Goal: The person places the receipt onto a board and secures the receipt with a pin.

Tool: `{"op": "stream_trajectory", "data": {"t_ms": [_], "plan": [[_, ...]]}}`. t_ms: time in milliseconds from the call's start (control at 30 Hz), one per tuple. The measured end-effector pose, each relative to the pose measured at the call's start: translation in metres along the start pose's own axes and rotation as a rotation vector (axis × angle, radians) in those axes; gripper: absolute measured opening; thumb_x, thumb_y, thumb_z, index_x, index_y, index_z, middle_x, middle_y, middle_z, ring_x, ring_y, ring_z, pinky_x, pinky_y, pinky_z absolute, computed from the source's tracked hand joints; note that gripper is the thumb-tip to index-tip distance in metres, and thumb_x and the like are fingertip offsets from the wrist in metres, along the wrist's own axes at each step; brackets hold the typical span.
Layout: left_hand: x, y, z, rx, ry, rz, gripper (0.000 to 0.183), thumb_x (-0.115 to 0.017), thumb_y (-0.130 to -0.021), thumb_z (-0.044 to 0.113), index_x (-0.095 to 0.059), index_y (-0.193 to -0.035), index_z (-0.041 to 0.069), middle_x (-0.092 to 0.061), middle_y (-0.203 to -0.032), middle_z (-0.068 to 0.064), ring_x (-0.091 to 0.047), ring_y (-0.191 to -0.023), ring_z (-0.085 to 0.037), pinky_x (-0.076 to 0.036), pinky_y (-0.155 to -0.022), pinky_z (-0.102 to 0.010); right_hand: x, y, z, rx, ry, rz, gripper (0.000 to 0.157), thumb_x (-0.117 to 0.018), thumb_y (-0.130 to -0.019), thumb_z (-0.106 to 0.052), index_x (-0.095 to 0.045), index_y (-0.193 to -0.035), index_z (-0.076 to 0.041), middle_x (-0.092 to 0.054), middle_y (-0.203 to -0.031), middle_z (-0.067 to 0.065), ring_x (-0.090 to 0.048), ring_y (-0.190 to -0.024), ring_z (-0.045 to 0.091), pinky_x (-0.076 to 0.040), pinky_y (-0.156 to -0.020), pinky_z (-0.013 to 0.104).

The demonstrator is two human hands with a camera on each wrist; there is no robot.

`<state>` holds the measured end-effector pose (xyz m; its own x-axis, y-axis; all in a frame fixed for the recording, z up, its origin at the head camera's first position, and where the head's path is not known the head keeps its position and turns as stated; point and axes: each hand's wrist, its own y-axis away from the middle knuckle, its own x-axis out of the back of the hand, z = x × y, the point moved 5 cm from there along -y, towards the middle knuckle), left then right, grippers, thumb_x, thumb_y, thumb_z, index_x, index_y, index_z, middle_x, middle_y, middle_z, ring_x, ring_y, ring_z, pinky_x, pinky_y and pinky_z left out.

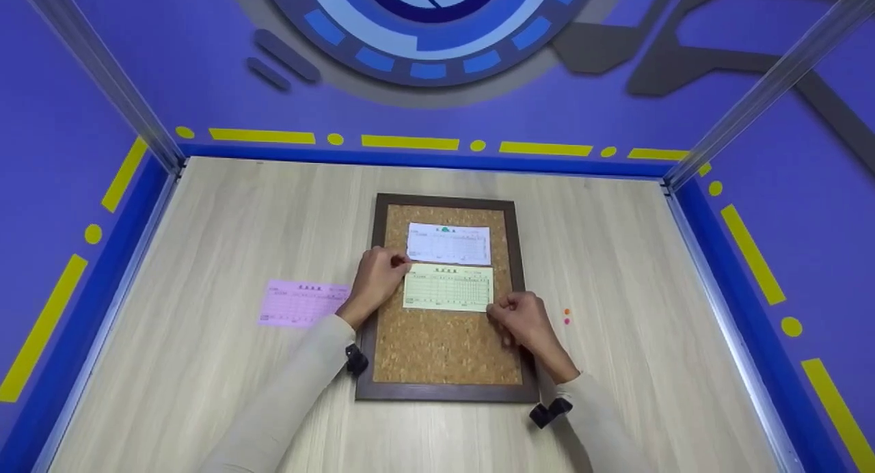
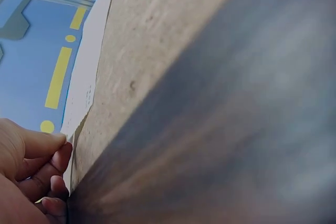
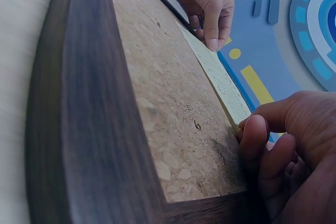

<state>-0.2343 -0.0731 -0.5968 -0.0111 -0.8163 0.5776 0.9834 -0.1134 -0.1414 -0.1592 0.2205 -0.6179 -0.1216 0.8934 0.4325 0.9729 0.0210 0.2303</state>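
Note:
A cork board (image 1: 448, 350) in a dark brown wooden frame lies on the table. On it is a pale green printed slip (image 1: 448, 288), just below a white printed slip (image 1: 449, 244). My left hand (image 1: 377, 281) pinches the green slip's upper left corner between thumb and index finger. At the lower right corner, my right hand (image 1: 526, 319) pinches the same slip. In the right wrist view the green slip (image 3: 218, 74) stretches between both hands, close over the cork.
A pink printed slip (image 1: 297, 303) lies on the table left of the board, partly behind the left forearm. To the board's right are a small orange dot (image 1: 567, 312) and a small pink dot (image 1: 567, 321). Blue patterned walls (image 1: 437, 117) enclose the table.

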Motion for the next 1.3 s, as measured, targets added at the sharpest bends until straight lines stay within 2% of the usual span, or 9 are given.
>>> {"op": "stream_trajectory", "data": {"t_ms": [267, 467, 500, 533, 700, 733, 933, 1233, 1300], "plan": [[0.001, -0.002, -0.001, 0.039, -0.028, 0.000, 0.010, -0.078, -0.097, 0.004, -0.082, -0.088, 0.004, -0.078, -0.085, -0.006, -0.069, -0.080, -0.021, -0.056, -0.075, -0.040, -0.001, -0.003, -0.003, -0.011, 0.029, 0.009, 0.024, -0.072, -0.097, -0.011, -0.067, -0.074, -0.007, -0.061, -0.055, 0.003, -0.052, -0.037, 0.011, -0.042, -0.035, 0.024], [-0.001, -0.002, -0.006, -0.006, -0.016, 0.026, 0.010, -0.078, -0.096, 0.006, -0.081, -0.086, 0.005, -0.075, -0.081, -0.005, -0.066, -0.083, -0.024, -0.052, -0.078, -0.042, 0.000, -0.005, -0.004, 0.000, 0.062, 0.027, 0.023, -0.072, -0.094, -0.010, -0.066, -0.073, -0.008, -0.059, -0.053, 0.000, -0.052, -0.036, 0.010, -0.041, -0.035, 0.023], [-0.003, -0.003, -0.012, -0.031, -0.009, 0.035, 0.012, -0.079, -0.096, 0.008, -0.080, -0.085, 0.007, -0.075, -0.080, -0.003, -0.065, -0.082, -0.023, -0.051, -0.078, -0.039, 0.000, -0.005, -0.004, 0.002, 0.070, 0.033, 0.023, -0.072, -0.094, -0.010, -0.066, -0.072, -0.008, -0.059, -0.053, 0.000, -0.052, -0.036, 0.010, -0.040, -0.035, 0.022], [-0.001, -0.002, -0.006, -0.028, -0.022, 0.035, 0.011, -0.078, -0.094, 0.004, -0.079, -0.083, 0.006, -0.074, -0.079, -0.004, -0.065, -0.082, -0.024, -0.051, -0.078, -0.042, 0.000, -0.005, -0.004, 0.005, 0.080, 0.038, 0.022, -0.071, -0.093, -0.010, -0.066, -0.072, -0.008, -0.059, -0.052, -0.001, -0.052, -0.035, 0.009, -0.040, -0.035, 0.022], [-0.003, -0.003, -0.003, -0.050, -0.050, 0.026, 0.013, -0.078, -0.093, 0.001, -0.077, -0.080, 0.006, -0.073, -0.076, -0.004, -0.065, -0.080, -0.025, -0.050, -0.081, -0.043, 0.001, -0.006, -0.004, -0.004, 0.104, 0.056, 0.018, -0.070, -0.091, -0.008, -0.068, -0.073, -0.008, -0.059, -0.053, -0.002, -0.051, -0.035, 0.008, -0.038, -0.035, 0.021], [-0.002, -0.002, 0.004, -0.035, -0.068, 0.019, 0.013, -0.078, -0.091, -0.002, -0.076, -0.080, 0.003, -0.073, -0.076, -0.006, -0.065, -0.080, -0.027, -0.049, -0.083, -0.046, 0.001, -0.005, -0.004, -0.006, 0.103, 0.057, 0.017, -0.070, -0.091, -0.008, -0.068, -0.073, -0.008, -0.060, -0.053, -0.002, -0.051, -0.035, 0.008, -0.038, -0.035, 0.021], [-0.004, -0.002, 0.005, -0.024, -0.122, 0.018, 0.011, -0.077, -0.092, -0.002, -0.077, -0.082, 0.004, -0.074, -0.078, -0.006, -0.065, -0.083, -0.027, -0.052, -0.081, -0.045, 0.001, -0.004, -0.003, 0.011, 0.103, 0.063, 0.017, -0.071, -0.091, -0.007, -0.069, -0.074, -0.008, -0.060, -0.054, -0.002, -0.050, -0.035, 0.007, -0.038, -0.035, 0.021], [-0.008, -0.003, -0.003, -0.027, -0.099, 0.024, 0.010, -0.074, -0.091, -0.001, -0.077, -0.083, 0.005, -0.074, -0.080, -0.005, -0.065, -0.085, -0.027, -0.053, -0.080, -0.046, 0.000, -0.004, -0.002, 0.045, 0.106, 0.074, 0.018, -0.070, -0.092, -0.007, -0.069, -0.074, -0.009, -0.059, -0.052, -0.003, -0.050, -0.034, 0.007, -0.039, -0.035, 0.022], [-0.014, -0.006, -0.014, -0.050, -0.081, 0.041, 0.011, -0.074, -0.090, 0.001, -0.077, -0.082, 0.008, -0.073, -0.079, -0.001, -0.064, -0.083, -0.022, -0.051, -0.078, -0.041, 0.000, -0.003, -0.002, 0.053, 0.105, 0.076, 0.017, -0.070, -0.091, -0.007, -0.070, -0.074, -0.008, -0.059, -0.052, -0.003, -0.050, -0.034, 0.007, -0.039, -0.035, 0.022]]}}
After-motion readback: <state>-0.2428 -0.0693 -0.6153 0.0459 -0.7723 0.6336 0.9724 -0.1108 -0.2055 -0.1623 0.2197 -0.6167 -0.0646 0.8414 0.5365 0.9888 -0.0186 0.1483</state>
